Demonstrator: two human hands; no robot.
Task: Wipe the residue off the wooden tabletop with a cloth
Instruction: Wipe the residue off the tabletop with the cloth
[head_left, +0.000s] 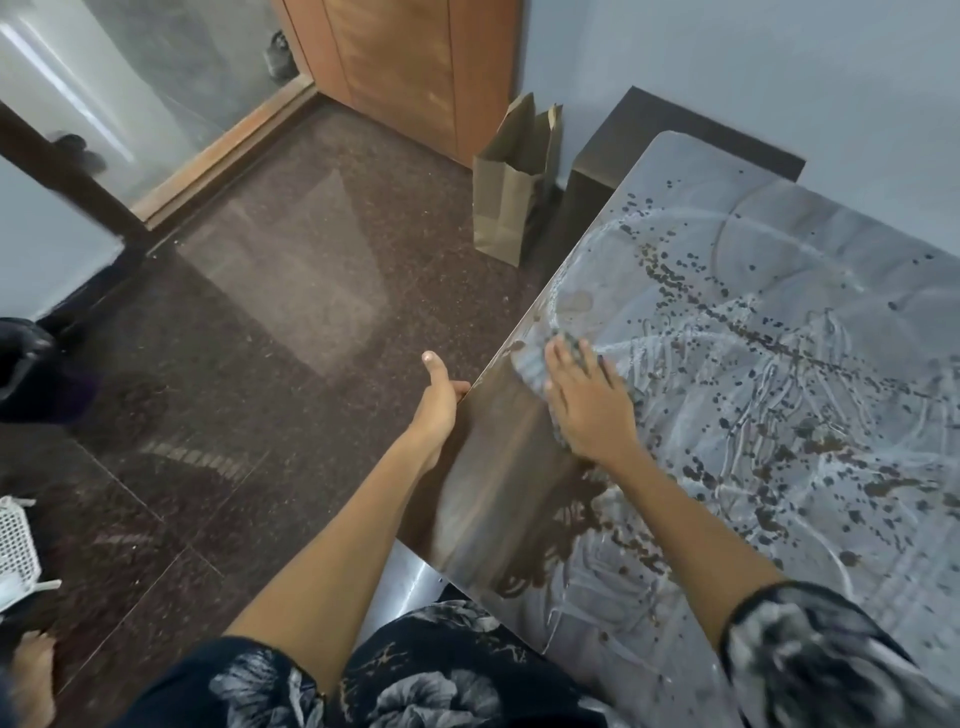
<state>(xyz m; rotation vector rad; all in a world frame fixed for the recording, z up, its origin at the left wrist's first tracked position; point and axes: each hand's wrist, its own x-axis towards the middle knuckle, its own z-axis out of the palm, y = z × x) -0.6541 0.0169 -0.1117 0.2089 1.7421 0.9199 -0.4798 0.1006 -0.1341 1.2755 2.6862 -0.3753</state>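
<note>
— While the left hand (439, 400) hooks over the near edge of the wooden tabletop (493, 467), thumb sticking up and fingers curled under the lip, what lies off to its outer side?

— Only dark speckled floor (260, 312), with a white basket (15, 540) far out at the margin and a brown paper bag (511, 192) standing well beyond the thumb, against the wall. That hand is gripping the edge to brace, I'd say, not wiping.

— And just to the inside of it?

— A dark, clean strip of wood runs from the braced hand toward the right hand (589, 405). The right hand lies flat, fingers spread and straight, pressing down on the cloth (540, 364), which peeks out grey beyond the fingertips and along the thumb side. It isn't clutching the cloth, only pinning it to the surface.

— Where is the residue (753, 389)?

— Everywhere past the right hand's far side: brown spatters and whitish streaks covering the tabletop, plus a thick brown smear just below the wrist.

— So which step is this?

— Mid-wipe, early on, I judge; only the strip between the hands looks done.

— What does the next stroke ask?

— Firm downward pressure, the palm kept flat so the cloth doesn't slip out, and overlapping passes carried away from the cleared strip. The cloth probably needs refolding soon, or it will only smear.
</note>
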